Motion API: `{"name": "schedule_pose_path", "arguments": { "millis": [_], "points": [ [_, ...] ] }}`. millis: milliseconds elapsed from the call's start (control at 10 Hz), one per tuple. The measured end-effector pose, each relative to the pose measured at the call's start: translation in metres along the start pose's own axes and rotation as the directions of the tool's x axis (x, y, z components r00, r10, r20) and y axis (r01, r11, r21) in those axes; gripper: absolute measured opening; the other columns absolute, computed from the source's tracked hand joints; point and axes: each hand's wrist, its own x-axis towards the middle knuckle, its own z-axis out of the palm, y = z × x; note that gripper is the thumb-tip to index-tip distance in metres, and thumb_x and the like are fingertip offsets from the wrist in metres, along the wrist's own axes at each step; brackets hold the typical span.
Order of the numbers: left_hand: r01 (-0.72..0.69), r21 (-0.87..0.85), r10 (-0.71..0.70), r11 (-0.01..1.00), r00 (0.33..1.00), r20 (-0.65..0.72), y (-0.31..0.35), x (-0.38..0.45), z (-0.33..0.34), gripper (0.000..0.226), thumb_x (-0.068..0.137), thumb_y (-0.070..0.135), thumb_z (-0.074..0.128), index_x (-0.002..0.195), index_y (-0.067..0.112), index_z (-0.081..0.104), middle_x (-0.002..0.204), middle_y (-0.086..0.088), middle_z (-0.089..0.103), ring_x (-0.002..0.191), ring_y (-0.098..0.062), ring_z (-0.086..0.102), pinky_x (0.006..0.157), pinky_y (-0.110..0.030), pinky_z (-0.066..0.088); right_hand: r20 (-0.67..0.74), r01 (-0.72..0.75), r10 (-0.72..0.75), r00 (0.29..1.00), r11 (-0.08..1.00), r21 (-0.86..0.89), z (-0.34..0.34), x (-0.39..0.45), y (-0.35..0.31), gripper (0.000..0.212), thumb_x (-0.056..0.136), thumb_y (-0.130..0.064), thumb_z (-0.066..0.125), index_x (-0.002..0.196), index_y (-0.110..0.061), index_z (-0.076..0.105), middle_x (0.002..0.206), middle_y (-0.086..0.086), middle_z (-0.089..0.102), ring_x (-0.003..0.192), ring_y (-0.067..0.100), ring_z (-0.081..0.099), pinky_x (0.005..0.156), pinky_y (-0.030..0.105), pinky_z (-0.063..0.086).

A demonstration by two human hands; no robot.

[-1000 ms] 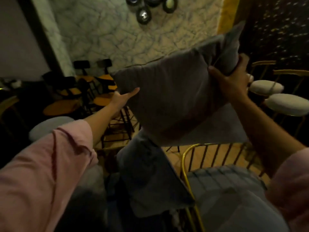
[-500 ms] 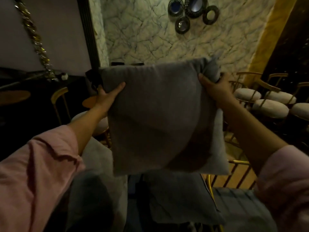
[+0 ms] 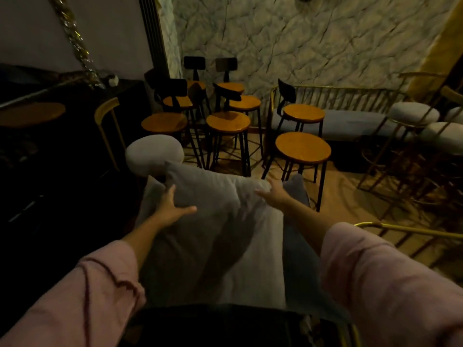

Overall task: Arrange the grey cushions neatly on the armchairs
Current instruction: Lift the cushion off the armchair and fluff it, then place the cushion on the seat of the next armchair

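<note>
The grey cushion [image 3: 220,229] lies propped in front of the person, its top edge raised and its lower part running down toward the camera, with another grey cushion [image 3: 297,236] tucked just behind its right side. What carries them is mostly hidden; only a gold rail [image 3: 406,229] shows off to the right, so I take it for the armchair frame without being sure.

The left hand [image 3: 172,209] rests flat near the upper left corner, fingers spread and thumb out, pressing rather than pinching. The right hand [image 3: 273,194] sits open on the upper right corner, fingers loosely apart, palm on the fabric.

The cushion looks light and very soft: the cloth dents and creases under both palms, and the corners flop. It should not slip, since the weave seems matte, and nothing about it is fragile. Taking it by the two top corners, or patting the sides, would likely square it up best.

No label, brand or writing can be made out anywhere in this dim room.
</note>
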Motion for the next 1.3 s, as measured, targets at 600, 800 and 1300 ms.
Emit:
{"name": "schedule_pose_path", "arguments": {
  "millis": [600, 800, 1300],
  "points": [
    [-0.331, 0.326, 0.375, 0.886, 0.923, -0.084, 0.013, -0.057, 0.188, 0.052, 0.083, 0.027, 0.067, 0.130, 0.011, 0.051, 0.150, -0.015, 0.041, 0.146, -0.033, 0.025, 0.117, -0.056, 0.007, -0.230, -0.286, 0.285, 0.931, 0.958, 0.028, -0.034, -0.123, 0.217, 0.062, 0.087, -0.014, 0.071, 0.141, -0.001, 0.044, 0.131, 0.022, 0.059, 0.118, 0.036, 0.059, 0.094, 0.037, 0.046],
    [-0.559, 0.038, 0.526, 0.828, 0.799, 0.292, 0.091, -0.098, 0.318, 0.062, 0.078, 0.030, 0.060, 0.131, -0.001, 0.049, 0.142, -0.024, 0.046, 0.133, -0.041, 0.043, 0.110, -0.050, 0.036, -0.478, -0.382, 0.562, 0.675, 0.820, 0.425, -0.117, -0.254, 0.299, 0.074, 0.089, 0.000, 0.065, 0.151, -0.002, 0.023, 0.132, 0.012, 0.049, 0.104, 0.032, 0.063, 0.077, 0.028, 0.057],
    [-0.425, 0.241, 0.104, 0.872, 0.644, 0.758, 0.148, -0.234, 0.577, 0.079, 0.082, 0.029, 0.074, 0.143, 0.000, 0.033, 0.148, -0.023, 0.036, 0.140, -0.036, 0.032, 0.113, -0.040, 0.030, -0.215, -0.465, 0.974, 0.071, 0.223, 0.857, -0.171, -0.515, 0.520, 0.069, 0.086, -0.011, 0.070, 0.146, -0.005, 0.035, 0.139, 0.023, 0.050, 0.125, 0.044, 0.050, 0.103, 0.055, 0.044]
  ]
}}
